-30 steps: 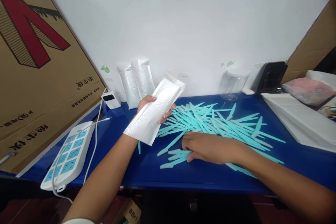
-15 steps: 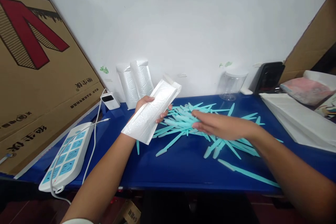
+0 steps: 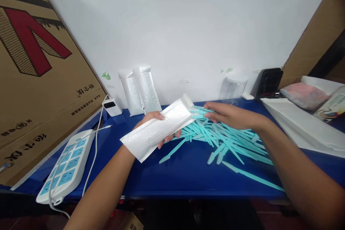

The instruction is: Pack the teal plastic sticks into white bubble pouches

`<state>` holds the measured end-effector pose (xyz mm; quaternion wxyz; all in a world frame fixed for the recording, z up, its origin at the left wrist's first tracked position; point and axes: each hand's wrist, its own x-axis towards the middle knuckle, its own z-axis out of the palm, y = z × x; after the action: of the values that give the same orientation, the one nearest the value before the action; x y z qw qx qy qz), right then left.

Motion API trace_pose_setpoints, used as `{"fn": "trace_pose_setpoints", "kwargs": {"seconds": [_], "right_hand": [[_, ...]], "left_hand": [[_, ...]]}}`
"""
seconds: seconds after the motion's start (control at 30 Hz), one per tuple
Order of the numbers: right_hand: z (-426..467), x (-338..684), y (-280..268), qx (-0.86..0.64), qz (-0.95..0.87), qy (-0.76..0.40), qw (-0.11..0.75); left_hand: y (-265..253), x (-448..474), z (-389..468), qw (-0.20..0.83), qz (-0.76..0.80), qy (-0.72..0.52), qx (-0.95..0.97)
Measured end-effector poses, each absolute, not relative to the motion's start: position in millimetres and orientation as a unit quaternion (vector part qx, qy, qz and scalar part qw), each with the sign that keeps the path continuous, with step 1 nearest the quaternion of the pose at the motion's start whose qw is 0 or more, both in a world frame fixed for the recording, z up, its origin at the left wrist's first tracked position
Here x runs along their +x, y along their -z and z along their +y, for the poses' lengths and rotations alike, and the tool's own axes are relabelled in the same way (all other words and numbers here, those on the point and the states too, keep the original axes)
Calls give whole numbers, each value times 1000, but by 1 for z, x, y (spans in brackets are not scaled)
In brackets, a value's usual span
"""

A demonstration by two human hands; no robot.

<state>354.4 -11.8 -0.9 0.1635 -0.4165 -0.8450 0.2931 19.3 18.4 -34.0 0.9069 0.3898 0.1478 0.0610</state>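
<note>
My left hand [image 3: 155,116] is closed round a white bubble mailer [image 3: 157,125], thumb on top and fingers beneath. The mailer tilts up to the right, its open end facing my right hand [image 3: 225,114]. Pinched in my right hand are several turquoise eyebrow razors [image 3: 198,111], their far ends at the mailer's mouth and partly hidden by it. Below both hands, a loose pile of the same razors [image 3: 229,140] spreads over the blue table [image 3: 183,179]. One single razor [image 3: 253,175] lies nearer the front edge.
Two filled bubble mailers [image 3: 147,88] lean against the wall. On the left are a power strip [image 3: 67,165], a cable and a small white device [image 3: 112,107]. A clear jar [image 3: 235,88], a black object [image 3: 269,82] and stacked white mailers [image 3: 302,124] stand right. A large carton [image 3: 43,90] borders the left.
My right hand has lifted a bunch of razors from the pile to the mailer's mouth. My left hand has tipped the mailer lower, its open end turned toward the right.
</note>
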Motion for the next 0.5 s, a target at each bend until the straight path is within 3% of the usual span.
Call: {"fn": "trace_pose_setpoints", "kwargs": {"seconds": [0.13,0.37,0.5], "right_hand": [[-16,343,1,-384,-860,-285,177],[-30,321,9,-371,-884,-138,249],[-42,306,15,-347,-872,-64,338]], "left_hand": [[37,26,16,915,136,-13,378],[42,40,6,915,130,3,383],[43,51,-1,902,121,-10,414]]}}
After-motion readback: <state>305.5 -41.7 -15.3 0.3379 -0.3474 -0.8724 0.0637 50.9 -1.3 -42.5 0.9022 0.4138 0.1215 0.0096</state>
